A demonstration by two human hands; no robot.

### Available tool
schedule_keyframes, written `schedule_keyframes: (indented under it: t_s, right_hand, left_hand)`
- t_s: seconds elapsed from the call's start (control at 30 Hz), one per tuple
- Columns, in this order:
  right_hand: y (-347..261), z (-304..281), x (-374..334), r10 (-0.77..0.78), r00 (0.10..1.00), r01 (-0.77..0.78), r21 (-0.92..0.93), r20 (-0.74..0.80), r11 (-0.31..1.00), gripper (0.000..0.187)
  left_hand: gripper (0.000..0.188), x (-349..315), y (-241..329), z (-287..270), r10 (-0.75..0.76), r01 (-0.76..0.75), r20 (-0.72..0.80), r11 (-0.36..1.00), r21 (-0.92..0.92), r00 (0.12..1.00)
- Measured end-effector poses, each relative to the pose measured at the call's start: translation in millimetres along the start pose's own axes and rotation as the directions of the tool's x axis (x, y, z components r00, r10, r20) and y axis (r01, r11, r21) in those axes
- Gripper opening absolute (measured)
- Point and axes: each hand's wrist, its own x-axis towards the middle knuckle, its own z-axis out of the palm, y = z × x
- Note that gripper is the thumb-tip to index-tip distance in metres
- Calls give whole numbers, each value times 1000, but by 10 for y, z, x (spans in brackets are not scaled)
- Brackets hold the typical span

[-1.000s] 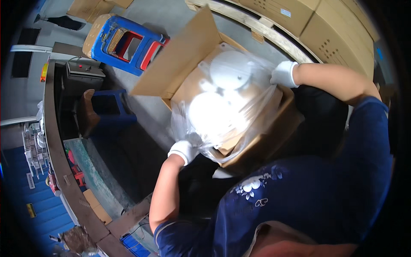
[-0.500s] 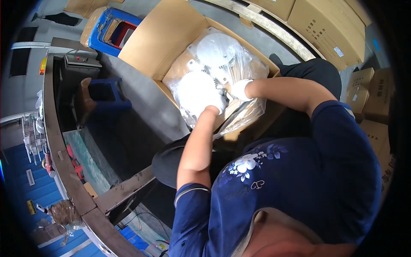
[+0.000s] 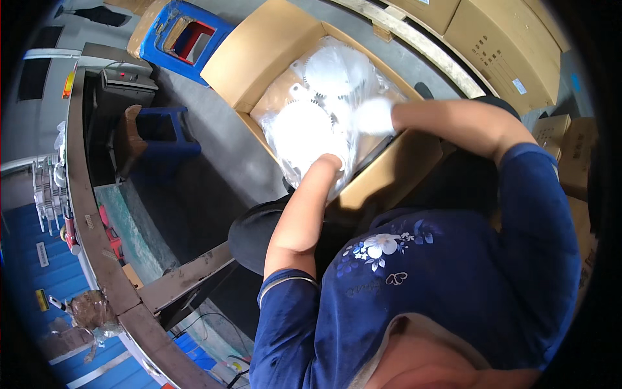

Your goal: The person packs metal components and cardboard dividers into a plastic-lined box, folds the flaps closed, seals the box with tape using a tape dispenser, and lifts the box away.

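An open cardboard box (image 3: 259, 55) stands in front of me with a clear plastic bag (image 3: 365, 68) in it. White, round, toothed parts lie in the bag: a near disc (image 3: 299, 126), washed out by glare, and a far disc (image 3: 334, 70). My left hand (image 3: 334, 159), in a white glove, reaches in beside the near disc; its fingers are lost in the brightness and plastic. Over the bag's right side is my right hand (image 3: 376, 117), also white-gloved and smeared by motion. Whether either hand grips the plastic cannot be made out.
Beyond the box to the left stands a blue plastic stool (image 3: 181, 39), with another blue stool (image 3: 159, 133) closer in. A metal-edged workbench (image 3: 97, 227) runs along my left. Stacked cartons (image 3: 499, 58) and a wooden pallet (image 3: 431, 42) lie at the far right.
My right hand has risen away from the box's near right side. The plastic there has drawn inward, baring more of the near flap. My left hand stays by the near disc.
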Motion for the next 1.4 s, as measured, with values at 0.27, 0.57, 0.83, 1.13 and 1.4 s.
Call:
schedule_keyframes:
  t_s: [0.27,0.57,0.83,1.13,1.4]
  right_hand:
    - [873,175,882,667,717,-648,158,-204,745,40]
    - [876,3,760,689,679,-670,171,-253,722,43]
    - [723,-196,743,621,773,-552,341,-132,761,36]
    - [1867,-356,-830,940,337,252,957,51,-142,29]
    - [1164,555,-1291,976,202,-567,822,86,45,81]
  left_hand:
    - [51,-113,-29,-1295,-172,63,-208,892,-447,963]
    - [66,-724,326,-1475,-100,146,422,986,-78,901]
    - [54,-51,165,-330,-229,212,-35,941,-265,973]
    - [48,203,702,-995,-76,199,223,772,-604,972]
    - [61,-209,1400,-919,87,-75,536,996,-45,840]
